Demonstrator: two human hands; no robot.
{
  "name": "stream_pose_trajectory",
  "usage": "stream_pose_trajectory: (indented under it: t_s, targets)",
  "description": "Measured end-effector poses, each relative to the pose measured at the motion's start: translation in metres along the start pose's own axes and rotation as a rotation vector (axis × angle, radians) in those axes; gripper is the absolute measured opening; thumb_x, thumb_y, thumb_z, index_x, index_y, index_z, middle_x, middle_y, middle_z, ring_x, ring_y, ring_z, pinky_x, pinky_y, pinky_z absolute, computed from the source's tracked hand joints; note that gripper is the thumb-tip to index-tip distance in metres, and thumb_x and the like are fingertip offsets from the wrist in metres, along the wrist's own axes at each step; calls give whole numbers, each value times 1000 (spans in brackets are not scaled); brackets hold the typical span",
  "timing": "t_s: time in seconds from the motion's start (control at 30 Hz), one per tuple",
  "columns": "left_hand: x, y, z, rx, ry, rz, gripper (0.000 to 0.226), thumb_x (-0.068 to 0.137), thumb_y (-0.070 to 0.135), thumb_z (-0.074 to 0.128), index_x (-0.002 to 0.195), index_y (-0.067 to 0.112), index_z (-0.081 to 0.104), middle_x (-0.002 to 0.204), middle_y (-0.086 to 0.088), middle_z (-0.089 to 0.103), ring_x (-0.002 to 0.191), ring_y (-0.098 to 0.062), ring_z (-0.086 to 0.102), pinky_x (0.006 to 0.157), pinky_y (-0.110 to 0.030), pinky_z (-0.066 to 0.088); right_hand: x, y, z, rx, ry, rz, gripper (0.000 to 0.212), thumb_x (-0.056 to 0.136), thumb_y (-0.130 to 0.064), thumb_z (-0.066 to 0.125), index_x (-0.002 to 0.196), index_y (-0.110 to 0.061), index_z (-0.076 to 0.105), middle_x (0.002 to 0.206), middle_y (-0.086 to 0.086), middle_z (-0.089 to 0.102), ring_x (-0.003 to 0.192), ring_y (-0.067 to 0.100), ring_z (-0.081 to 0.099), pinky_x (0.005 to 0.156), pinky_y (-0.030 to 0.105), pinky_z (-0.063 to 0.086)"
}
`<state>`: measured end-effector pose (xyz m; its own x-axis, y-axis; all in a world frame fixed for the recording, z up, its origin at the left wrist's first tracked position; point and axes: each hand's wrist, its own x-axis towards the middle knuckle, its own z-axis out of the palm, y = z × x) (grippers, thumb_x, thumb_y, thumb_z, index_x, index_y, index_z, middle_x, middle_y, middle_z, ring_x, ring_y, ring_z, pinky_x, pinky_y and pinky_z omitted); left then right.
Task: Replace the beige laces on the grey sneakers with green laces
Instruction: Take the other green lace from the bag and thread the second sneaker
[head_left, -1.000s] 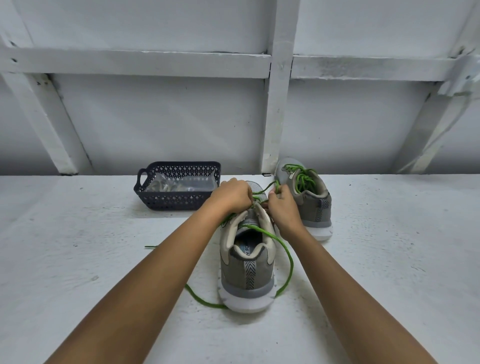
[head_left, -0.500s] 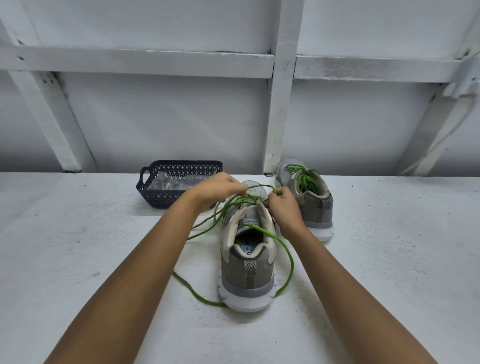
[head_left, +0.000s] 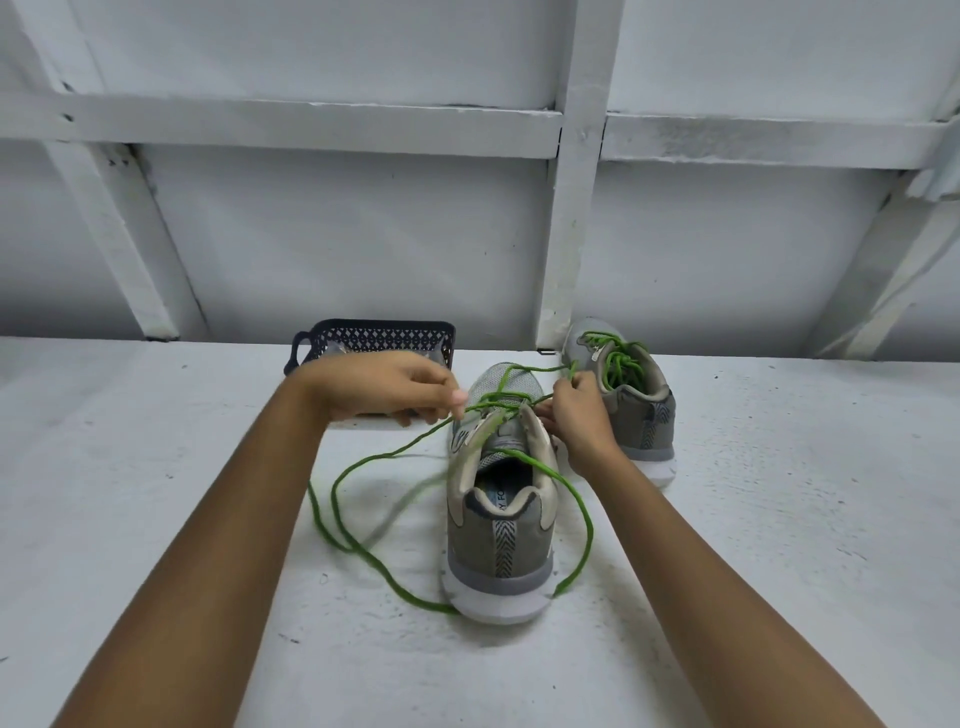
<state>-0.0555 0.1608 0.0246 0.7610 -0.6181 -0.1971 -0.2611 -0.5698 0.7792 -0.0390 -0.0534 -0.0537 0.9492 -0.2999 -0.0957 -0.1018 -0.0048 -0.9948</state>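
While the far sneaker (head_left: 631, 415) right of centre is already laced green, your left hand (head_left: 384, 387) and right hand (head_left: 576, 415) each pinch the green lace (head_left: 363, 551) on the barely threaded centre sneaker (head_left: 501, 540).

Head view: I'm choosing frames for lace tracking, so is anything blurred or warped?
Head view: the green lace smears into a faint ghost left of the near sneaker; the left hand is slightly soft; the wall beams look mildly bowed; lighting is soft, without glare.
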Motion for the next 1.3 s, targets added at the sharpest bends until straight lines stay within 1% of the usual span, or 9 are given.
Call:
stream_pose_trajectory:
  t_s: [0.1,0.27,0.43,0.53,0.7,0.9,1.0,1.17,1.3]
  targets:
    - [35,15,18,308,155,-132,24,91,34,57,92,14,69,71,0,55,69,-17,47,65,-26,37,0,1,1,2,-2,-24,6,97,-11,31,95,-11,37,71,7,49,66,17,52,64,31,45]
    - [75,36,47,588,141,-268,29,89,21,50,62,9,48,66,-5,49,66,-21,46,50,-26,34,-3,1,-1,-12,-17,-38,7,98,-12,32,98,-10,39,72,6,50,67,15,53,67,32,46]
    - [88,30,55,638,256,-294,15,84,14,50,70,9,53,81,-9,57,77,-26,54,65,-30,45,-4,2,-1,-29,-10,-50,17,95,-9,35,81,-16,40,72,5,50,66,15,54,65,31,45]
    - [88,23,57,507,340,-241,19,81,9,50,88,5,67,86,-12,63,83,-28,59,71,-33,49,-5,1,-1,-50,0,-52,20,94,-8,37,76,-17,39,69,3,50,67,17,54,68,34,44]
    - [63,16,44,-109,321,-73,12,84,11,57,73,8,61,70,-6,48,64,-14,38,53,-25,29,-3,-3,-1,7,-12,18,19,93,-6,40,75,-12,41,66,7,48,60,16,45,57,28,38]
    - [17,8,17,-356,-208,265,9,68,24,67,60,20,70,65,10,54,68,-8,42,66,-25,31,-2,-8,-3,122,-53,107,18,90,-2,43,73,-8,43,66,11,47,62,17,47,60,24,40]
    - [10,13,9,-178,-205,197,23,76,40,66,65,21,72,61,13,51,62,-6,40,62,-22,30,-2,-8,-3,152,-59,119,15,91,-2,44,77,-8,45,66,10,47,61,15,48,60,23,40]
    - [47,24,25,261,193,-109,28,89,32,59,88,7,71,68,3,56,66,-18,45,61,-28,35,-1,-5,-2,156,-51,93,17,92,-4,46,77,-11,46,67,7,46,61,13,48,60,22,41]
    - [69,35,52,550,211,-247,25,87,20,53,65,6,52,70,-8,55,70,-25,50,53,-26,36,-3,-5,-3,167,-63,82,17,93,-4,45,77,-11,46,68,8,47,63,13,49,62,23,42]
